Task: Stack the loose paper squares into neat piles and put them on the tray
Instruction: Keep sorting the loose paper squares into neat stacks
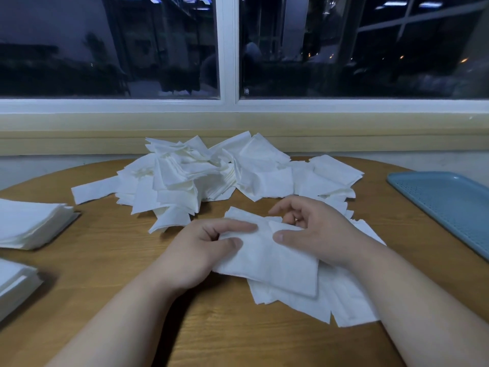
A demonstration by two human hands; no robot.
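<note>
While our left hand (201, 250) pinches the left edge of a small stack of paper squares (277, 263) between thumb and curled fingers, our right hand (317, 231) holds its far right side, thumb pressed on top, fingers curled behind. That stack lies over scattered squares (291, 305) at the front of the wooden table (225, 335). Behind sits a loose heap (206, 176). A neat pile (29, 226) and a second pile (13, 282) lie at left, the blue tray (449, 205) at right, well apart.
</note>
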